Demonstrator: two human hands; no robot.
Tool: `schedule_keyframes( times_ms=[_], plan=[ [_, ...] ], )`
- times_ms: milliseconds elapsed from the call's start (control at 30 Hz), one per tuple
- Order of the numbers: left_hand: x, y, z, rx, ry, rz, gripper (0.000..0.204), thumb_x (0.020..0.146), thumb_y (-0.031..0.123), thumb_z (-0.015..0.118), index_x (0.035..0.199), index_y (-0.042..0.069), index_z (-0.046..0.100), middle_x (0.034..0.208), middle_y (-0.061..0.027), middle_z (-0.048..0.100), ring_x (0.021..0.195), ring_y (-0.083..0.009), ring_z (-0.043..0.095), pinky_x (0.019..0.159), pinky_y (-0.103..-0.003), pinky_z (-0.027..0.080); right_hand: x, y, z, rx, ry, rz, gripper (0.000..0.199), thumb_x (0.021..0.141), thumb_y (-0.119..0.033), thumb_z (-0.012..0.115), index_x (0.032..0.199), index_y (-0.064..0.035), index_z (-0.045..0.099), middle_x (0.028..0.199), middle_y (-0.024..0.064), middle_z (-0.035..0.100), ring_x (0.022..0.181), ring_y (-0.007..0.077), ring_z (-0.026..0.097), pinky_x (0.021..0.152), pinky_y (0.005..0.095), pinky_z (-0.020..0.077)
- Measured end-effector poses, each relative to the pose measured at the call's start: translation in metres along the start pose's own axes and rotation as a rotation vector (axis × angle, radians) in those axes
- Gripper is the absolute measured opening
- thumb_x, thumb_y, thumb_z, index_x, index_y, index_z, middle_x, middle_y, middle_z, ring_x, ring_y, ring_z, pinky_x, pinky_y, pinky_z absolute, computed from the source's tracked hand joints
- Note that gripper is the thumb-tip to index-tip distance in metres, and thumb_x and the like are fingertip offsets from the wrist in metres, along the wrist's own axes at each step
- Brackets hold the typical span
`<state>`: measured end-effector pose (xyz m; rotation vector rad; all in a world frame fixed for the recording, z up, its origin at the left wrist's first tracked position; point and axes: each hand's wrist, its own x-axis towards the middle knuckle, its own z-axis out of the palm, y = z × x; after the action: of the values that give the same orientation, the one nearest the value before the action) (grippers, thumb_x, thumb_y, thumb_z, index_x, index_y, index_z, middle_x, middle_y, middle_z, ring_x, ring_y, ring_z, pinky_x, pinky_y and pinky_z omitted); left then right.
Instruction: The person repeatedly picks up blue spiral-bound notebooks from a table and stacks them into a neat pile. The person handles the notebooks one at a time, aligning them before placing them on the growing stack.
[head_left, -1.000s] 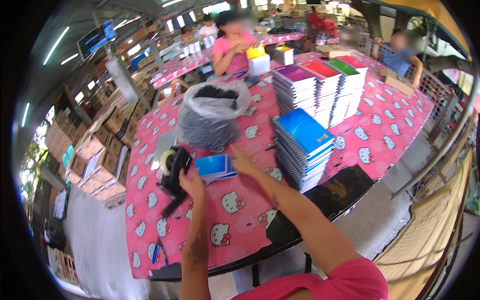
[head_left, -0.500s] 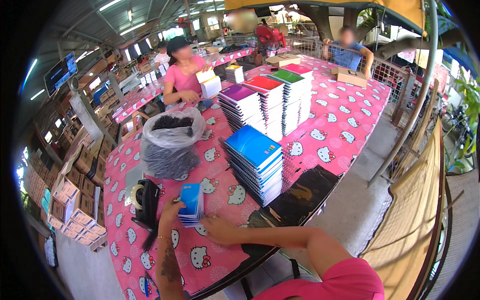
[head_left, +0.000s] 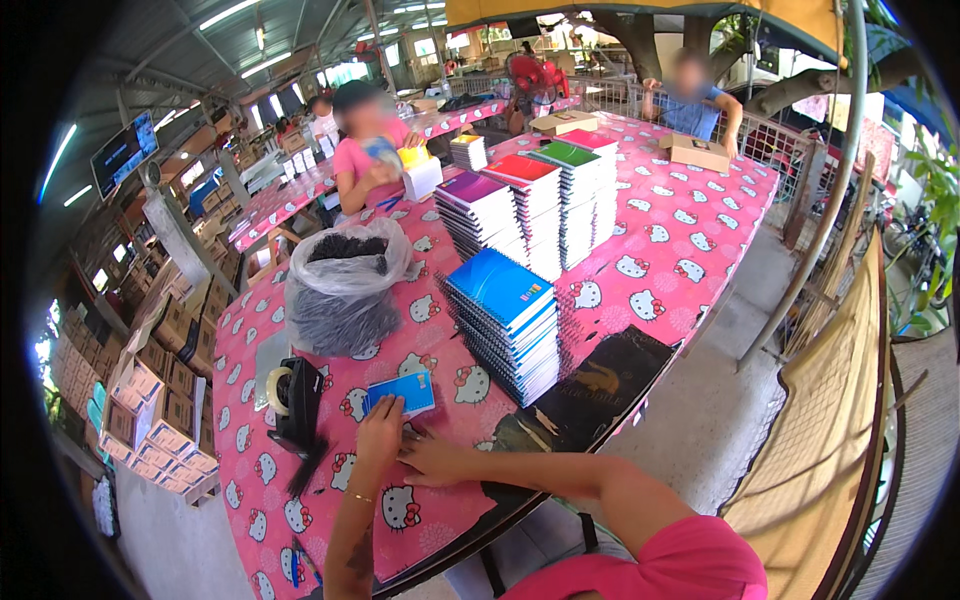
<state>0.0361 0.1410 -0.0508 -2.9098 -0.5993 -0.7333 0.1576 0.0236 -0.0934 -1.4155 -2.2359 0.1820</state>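
Observation:
Small blue-covered notebooks (head_left: 408, 388) lie tilted on the pink cat-print tablecloth in front of me. My left hand (head_left: 383, 428) grips them at the near left corner, fingers over the cover. Against their near edge sits my right hand (head_left: 438, 458), close to the left, its fingers bent and partly hidden; what they hold I cannot make out. A black tape dispenser (head_left: 296, 405) with a cream roll stands left of my hands. Beyond them, a tall stack of larger blue spiral notebooks (head_left: 500, 320) rises on the right.
A clear plastic bag (head_left: 345, 290) of black coils stands behind the tape dispenser. Purple, red, green and pink notebook stacks (head_left: 525, 195) fill the middle. A black sheet (head_left: 600, 385) lies along the right edge. Two people work across the table, near a brown box (head_left: 695, 153). Pens (head_left: 305, 562) lie near left.
The small blue notebooks have gone from standing tilted up to lying lower and turned clockwise. My left hand has moved right, nearer my right hand. Across the table, the person in pink has lifted something.

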Motion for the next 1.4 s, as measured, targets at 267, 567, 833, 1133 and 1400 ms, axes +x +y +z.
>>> schedule_keyframes(
  times_ms=[267,567,833,1133,1400],
  plan=[
    [-0.007,0.067,-0.082,-0.004,-0.054,-0.124,0.027,0.092,0.013,0.062,0.117,0.004,0.064,0.110,-0.0140,0.067,0.102,-0.0310,0.063,0.098,-0.049,0.044,-0.065,-0.018,-0.100,0.300,0.825,0.230,0.051,0.084,-0.007,0.072,0.131,-0.0069,0.052,0.128,0.0160,0.056,0.122,0.0305,0.056,0.102,0.0435,0.0454],
    [-0.066,0.130,-0.033,-0.480,0.294,-0.510,0.047,0.084,0.002,0.060,0.130,0.007,0.059,0.140,-0.0236,0.047,0.128,-0.0395,0.048,0.106,-0.051,0.038,-0.088,-0.010,-0.071,1.093,0.303,0.461,0.033,0.092,-0.006,0.068,0.122,-0.0065,0.053,0.105,0.0083,0.060,0.081,0.0115,0.065,0.066,0.0295,0.0529],
    [-0.099,0.035,-0.057,0.017,0.354,-0.635,0.046,0.086,-0.003,0.058,0.132,-0.002,0.056,0.128,-0.0231,0.054,0.121,-0.0410,0.051,0.101,-0.048,0.042,-0.094,0.014,-0.056,1.084,0.282,0.481,0.025,0.089,0.000,0.068,0.111,-0.0040,0.058,0.099,0.0037,0.060,0.090,0.0106,0.061,0.074,0.0261,0.0534],
    [-0.137,-0.043,-0.047,0.383,0.237,-0.523,0.027,0.094,0.015,0.061,0.115,-0.003,0.064,0.103,-0.0197,0.058,0.101,-0.0384,0.055,0.088,-0.048,0.045,-0.090,0.009,-0.055,1.173,0.238,0.404,0.027,0.092,-0.001,0.066,0.118,-0.0042,0.063,0.108,0.0030,0.063,0.093,0.0090,0.060,0.077,0.0252,0.0522],
    [-0.133,-0.088,-0.047,0.425,-0.027,-0.547,0.019,0.096,0.015,0.059,0.108,0.001,0.064,0.103,-0.0178,0.057,0.096,-0.0371,0.057,0.084,-0.047,0.048,-0.094,0.003,-0.056,1.223,0.119,0.402,0.028,0.094,-0.006,0.065,0.123,-0.0046,0.066,0.105,0.0002,0.065,0.088,0.0074,0.060,0.076,0.0245,0.0524]
  ],
)
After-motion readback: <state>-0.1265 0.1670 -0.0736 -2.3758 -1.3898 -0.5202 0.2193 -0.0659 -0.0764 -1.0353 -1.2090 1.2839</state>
